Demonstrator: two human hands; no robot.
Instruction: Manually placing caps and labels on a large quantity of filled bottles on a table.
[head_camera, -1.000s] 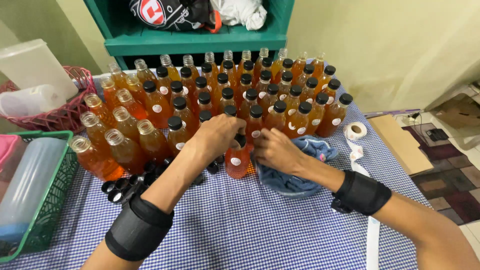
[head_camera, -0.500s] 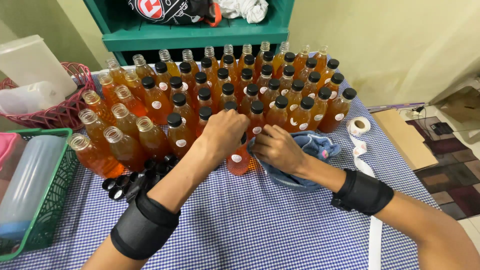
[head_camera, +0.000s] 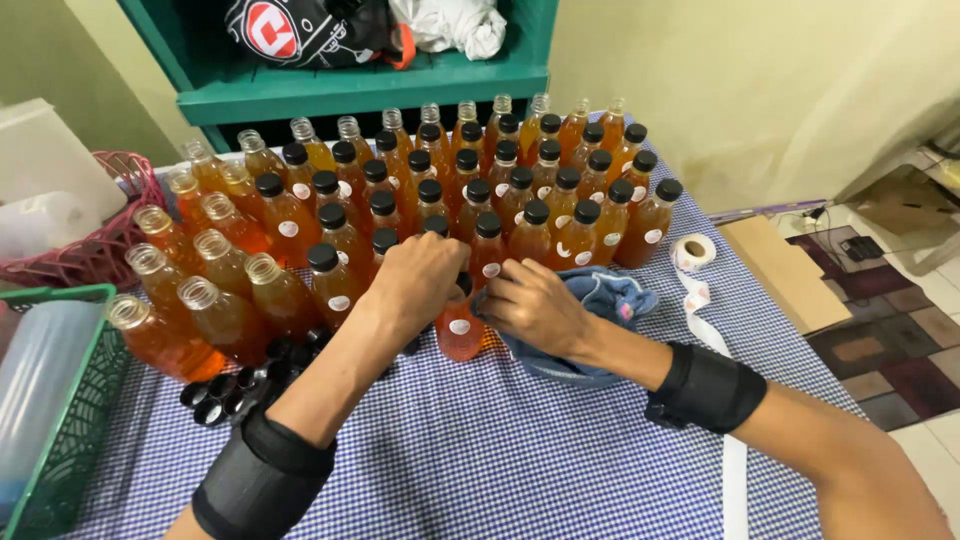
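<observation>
A small bottle of orange drink (head_camera: 459, 334) stands on the blue-checked tablecloth (head_camera: 520, 450) in front of me. My left hand (head_camera: 420, 275) is closed over its top, hiding the cap. My right hand (head_camera: 530, 300) holds the bottle's neck from the right, its wrist above a blue cloth (head_camera: 600, 300). Behind stand several rows of like bottles (head_camera: 480, 195) with black caps; those at the left (head_camera: 205, 265) have no caps. Loose black caps (head_camera: 235, 385) lie by my left forearm.
A sticker roll (head_camera: 693, 251) with a white strip trails off at the right. A green basket (head_camera: 70, 420) and a red basket (head_camera: 90, 255) hold plastic containers at the left. A green shelf (head_camera: 360, 90) stands behind; the floor lies beyond the table's right edge.
Both hands have stayed on the same bottle, with my left hand shifting slightly over its top. The view has tilted a little.
</observation>
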